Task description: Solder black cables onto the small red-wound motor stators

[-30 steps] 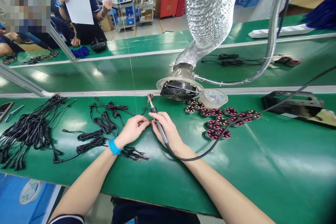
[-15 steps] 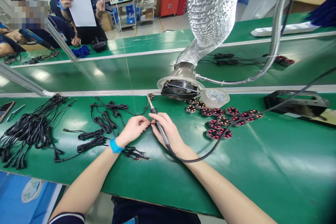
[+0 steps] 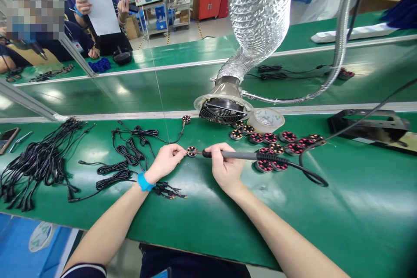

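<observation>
Pinching stator [image 3: 191,151] at 9 o'clock with left hand [image 3: 167,161], gripping soldering iron [image 3: 243,156] in right hand [image 3: 227,170], aimed at stator's 3 o'clock.

Whether the soldering iron [image 3: 244,155] meets the stator [image 3: 191,151] is too small to tell.

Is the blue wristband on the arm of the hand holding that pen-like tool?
No, the pen-like tool is in the right hand, while the blue wristband is on the left arm.
</observation>
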